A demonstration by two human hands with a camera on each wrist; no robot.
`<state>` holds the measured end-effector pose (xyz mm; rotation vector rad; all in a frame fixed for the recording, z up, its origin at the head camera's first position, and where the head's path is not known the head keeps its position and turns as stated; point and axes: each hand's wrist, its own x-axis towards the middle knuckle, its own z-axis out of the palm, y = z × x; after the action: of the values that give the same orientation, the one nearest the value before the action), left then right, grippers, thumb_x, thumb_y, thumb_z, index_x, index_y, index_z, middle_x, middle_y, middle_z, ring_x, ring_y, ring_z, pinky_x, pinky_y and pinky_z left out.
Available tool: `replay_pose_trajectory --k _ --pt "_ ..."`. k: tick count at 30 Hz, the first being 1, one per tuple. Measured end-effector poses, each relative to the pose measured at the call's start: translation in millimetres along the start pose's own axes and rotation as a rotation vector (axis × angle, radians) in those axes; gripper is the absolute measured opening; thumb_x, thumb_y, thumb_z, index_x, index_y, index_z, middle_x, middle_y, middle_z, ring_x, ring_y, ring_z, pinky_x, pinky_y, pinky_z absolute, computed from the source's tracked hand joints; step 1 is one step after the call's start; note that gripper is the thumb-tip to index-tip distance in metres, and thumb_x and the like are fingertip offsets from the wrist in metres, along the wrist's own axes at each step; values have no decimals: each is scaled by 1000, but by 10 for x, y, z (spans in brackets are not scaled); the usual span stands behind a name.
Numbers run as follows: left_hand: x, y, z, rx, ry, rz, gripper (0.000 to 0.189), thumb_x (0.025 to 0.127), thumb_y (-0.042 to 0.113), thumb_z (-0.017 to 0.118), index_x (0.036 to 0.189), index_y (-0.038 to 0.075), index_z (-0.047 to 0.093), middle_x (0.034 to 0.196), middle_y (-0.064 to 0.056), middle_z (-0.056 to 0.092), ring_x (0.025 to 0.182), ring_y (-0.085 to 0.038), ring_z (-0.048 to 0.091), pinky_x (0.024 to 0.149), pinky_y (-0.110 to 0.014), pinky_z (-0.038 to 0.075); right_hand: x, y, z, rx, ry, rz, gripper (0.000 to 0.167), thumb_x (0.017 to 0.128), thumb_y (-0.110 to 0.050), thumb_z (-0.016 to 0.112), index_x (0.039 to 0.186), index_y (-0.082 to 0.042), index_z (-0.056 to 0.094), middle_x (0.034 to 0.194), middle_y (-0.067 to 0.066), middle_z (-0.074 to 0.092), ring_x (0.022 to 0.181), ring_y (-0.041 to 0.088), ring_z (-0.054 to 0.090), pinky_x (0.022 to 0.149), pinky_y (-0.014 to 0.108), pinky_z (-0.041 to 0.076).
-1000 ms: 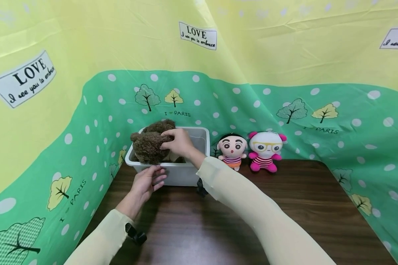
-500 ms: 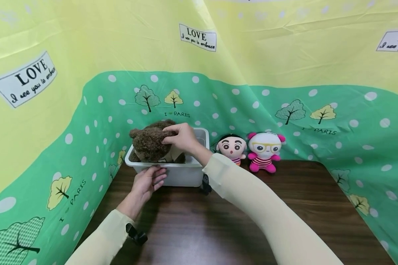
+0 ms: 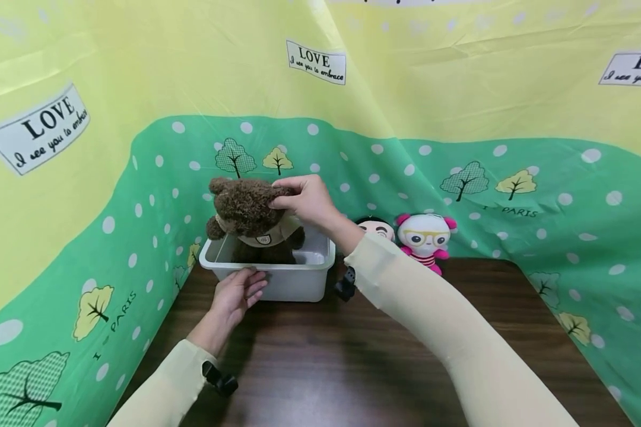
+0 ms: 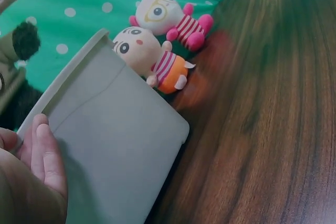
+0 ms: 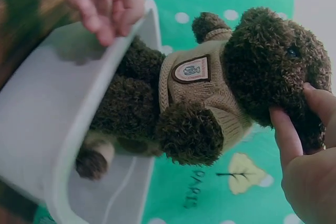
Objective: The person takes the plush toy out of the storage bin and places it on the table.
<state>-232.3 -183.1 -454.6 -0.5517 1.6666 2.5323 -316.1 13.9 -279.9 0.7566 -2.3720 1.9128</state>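
A curly brown teddy bear in a beige knitted sweater stands upright, its head and chest above a light grey plastic bin. My right hand pinches the bear's ear between thumb and fingers. The sweater badge shows in the right wrist view, where the bear's legs are inside the bin. At the bin's front rim, my left hand rests with its fingers fairly straight against the outer wall. The left wrist view shows those fingertips just by the rim.
Right of the bin sit two plush toys: a black-haired doll in an orange-bottomed outfit and a pink-and-white panda with yellow glasses. My right forearm partly covers both in the head view. Patterned green and yellow cloth surrounds the dark wooden table.
My right hand has raised the bear by its ear, from leaning low in the bin to upright with its chest above the rim. The left hand stays at the bin's front.
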Motion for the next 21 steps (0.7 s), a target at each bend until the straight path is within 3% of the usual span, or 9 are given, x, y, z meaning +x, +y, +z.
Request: replay_pose_trajectory --k 7,12,18,21 --pt "13 1 -8 8 -19 1 15 102 19 60 114 13 54 94 5 79 89 -11 76 75 -26 59 -96 -267 -322 118 8 -6 35 85 4 78 119 -2 75 108 16 77 82 16 75 73 34 63" --pt "23 -12 -24 5 -29 -4 20 103 20 60 120 11 53 93 5 79 89 -11 76 85 -30 60 -213 -457 -578 173 32 -17 33 85 8 77 117 0 75 105 14 77 80 17 76 72 35 63" --pt "21 -13 -53 -9 -21 -5 20 102 20 62 118 11 56 91 4 79 87 -11 77 81 -29 61 -367 -648 -936 251 70 -42 27 85 13 74 106 -3 78 98 9 76 84 19 76 71 35 64" --pt "13 -8 -62 -15 -25 -1 21 102 20 63 119 10 55 91 4 80 86 -11 77 79 -28 61 -467 -690 -1135 226 79 -43 25 87 10 73 103 -7 79 98 7 76 86 18 75 70 34 64"
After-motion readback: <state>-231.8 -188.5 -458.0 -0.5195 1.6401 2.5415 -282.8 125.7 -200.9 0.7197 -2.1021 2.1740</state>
